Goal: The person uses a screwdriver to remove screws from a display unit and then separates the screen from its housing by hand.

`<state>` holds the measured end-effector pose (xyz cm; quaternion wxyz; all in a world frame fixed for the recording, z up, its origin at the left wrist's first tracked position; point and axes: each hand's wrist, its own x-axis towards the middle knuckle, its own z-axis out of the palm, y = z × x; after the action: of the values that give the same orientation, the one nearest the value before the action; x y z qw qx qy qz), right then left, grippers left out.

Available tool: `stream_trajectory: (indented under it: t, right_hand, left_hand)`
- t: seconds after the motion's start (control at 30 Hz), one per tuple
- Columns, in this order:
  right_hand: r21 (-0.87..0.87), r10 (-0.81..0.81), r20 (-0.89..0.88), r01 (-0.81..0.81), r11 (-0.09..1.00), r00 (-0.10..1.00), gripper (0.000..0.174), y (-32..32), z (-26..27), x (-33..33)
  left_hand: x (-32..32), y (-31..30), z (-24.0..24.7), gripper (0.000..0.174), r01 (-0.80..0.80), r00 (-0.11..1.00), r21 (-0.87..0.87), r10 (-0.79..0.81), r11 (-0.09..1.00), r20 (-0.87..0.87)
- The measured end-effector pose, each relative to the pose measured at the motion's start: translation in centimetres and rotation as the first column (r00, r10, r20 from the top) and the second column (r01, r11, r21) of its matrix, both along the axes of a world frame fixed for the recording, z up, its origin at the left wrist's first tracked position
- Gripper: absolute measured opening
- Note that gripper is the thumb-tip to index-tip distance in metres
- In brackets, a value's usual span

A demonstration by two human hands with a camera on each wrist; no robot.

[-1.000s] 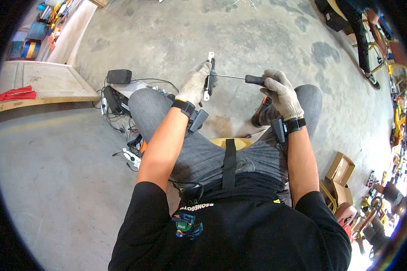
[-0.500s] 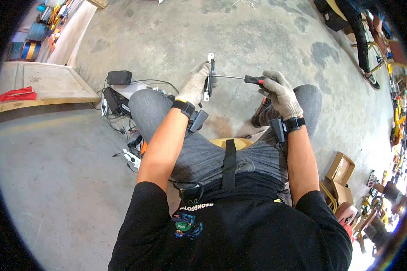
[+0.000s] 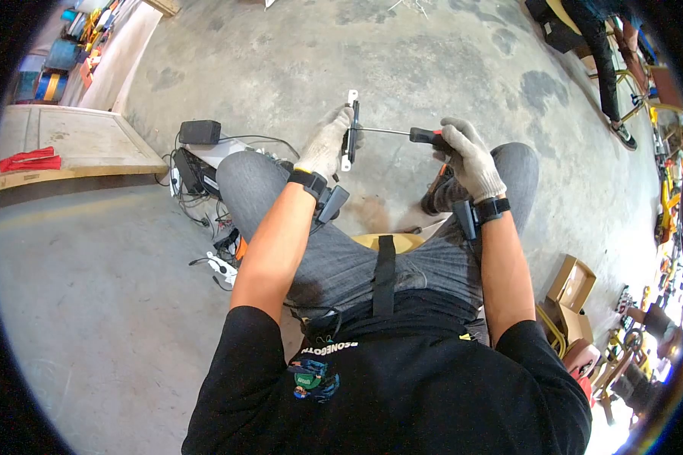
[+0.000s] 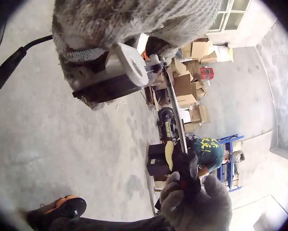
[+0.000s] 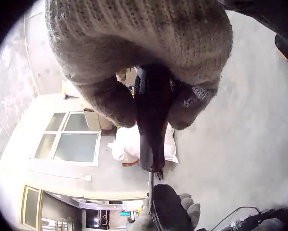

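My gloved left hand [image 3: 323, 148] grips a slim black part with white tabbed ends [image 3: 349, 155], held upright over the floor in the head view. In the left wrist view, the part [image 4: 108, 84] shows a white rounded end and a dark flat body. My gloved right hand [image 3: 472, 161] pinches the black and red handle of a screwdriver [image 3: 423, 136] between thumb and fingers. The screwdriver's metal shaft runs level to the left, its tip at the part's near side. Seen from the right wrist, the handle [image 5: 152, 130] points at the part's dark oval face [image 5: 169, 207].
To my left lie a black adapter box [image 3: 200, 130], tangled cables and a white power strip [image 3: 221, 265]. A wooden panel [image 3: 76, 144] carries a red cloth strip [image 3: 30, 158]. An opened cardboard box [image 3: 571, 284] sits at right; another person's leg [image 3: 609, 76] stands at far right.
My right fingers have shifted and turned around the screwdriver handle, whose red part shows differently. The left hand and the part stay nearly in place, with the shaft still against the part.
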<state>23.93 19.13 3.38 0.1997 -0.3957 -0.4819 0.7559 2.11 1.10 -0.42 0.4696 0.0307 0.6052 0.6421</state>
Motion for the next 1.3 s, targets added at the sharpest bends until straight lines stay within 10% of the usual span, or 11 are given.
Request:
stream_trajectory:
  t: [0.17,0.37,0.57,0.77,1.0,1.3]
  right_hand:
    - [-0.047,0.290,0.213,-0.287,0.957,0.933,0.038,1.2,0.5,0.9]
    - [0.037,0.000,-0.002,0.000,0.999,1.000,0.039,-0.5,0.2,-0.2]
    - [-0.011,0.295,0.234,-0.300,0.954,0.927,0.040,1.6,-0.5,1.1]
    - [-0.013,0.073,-0.025,-0.073,0.997,0.997,0.033,0.2,0.3,0.4]
    - [-0.036,0.260,0.225,-0.259,0.965,0.939,0.046,0.6,0.3,0.7]
    - [0.046,0.076,0.023,-0.077,0.996,0.997,0.043,-0.4,1.0,0.2]
  left_hand:
    - [-0.3,-0.1,-0.3,0.045,-0.006,1.000,0.002,0.006,1.000,0.015]
    - [0.1,0.1,1.3,0.044,0.009,1.000,-0.019,-0.009,1.000,-0.022]
    - [0.1,0.2,0.6,0.043,-0.042,0.999,0.006,0.042,0.999,-0.026]
    - [-0.1,0.2,-0.7,0.042,-0.039,0.999,0.053,0.038,0.998,0.009]
    - [-0.5,0.2,-0.9,0.041,-0.042,0.999,0.052,0.042,0.998,0.013]
    - [-0.6,0.0,-0.5,0.037,-0.005,1.000,0.034,0.005,0.999,-0.002]
